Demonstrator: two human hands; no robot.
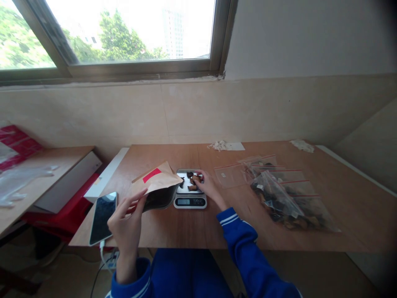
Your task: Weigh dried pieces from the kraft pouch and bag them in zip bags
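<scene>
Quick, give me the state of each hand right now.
Left hand: closed on the edge of the brown paper bag.
Right hand: fingers on the dark pieces on the scale; grip cannot be told.

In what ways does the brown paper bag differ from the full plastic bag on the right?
The brown paper bag is opaque with a red label; the full plastic bag is clear with a red strip at its top. The left hand holds the paper bag tilted beside the scale; the plastic bag lies flat, untouched. Both rest on the table.
</scene>
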